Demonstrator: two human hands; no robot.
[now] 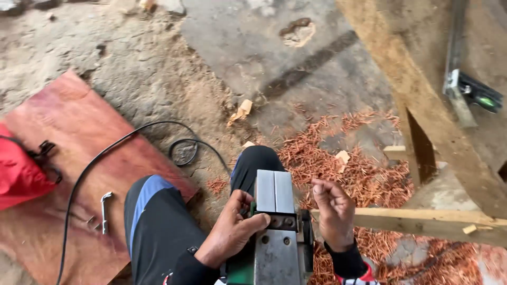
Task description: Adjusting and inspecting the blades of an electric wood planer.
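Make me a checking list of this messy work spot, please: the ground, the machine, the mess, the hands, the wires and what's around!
Surface: dusty concrete floor strewn with sawdust; a reddish plywood sheet lies on it.
Job's things: an upturned electric planer with its metal sole facing up, resting on the person's lap.
Clutter: reddish wood shavings, small wood offcuts, a bent metal key on the plywood, a red bag.
Hands: left hand grips the planer's side; right hand is raised beside it, fingers curled, apart from the planer.
Cables: a black cord runs across the plywood and loops on the floor.
Surroundings: wooden beams, a plank, a green-tipped tool.
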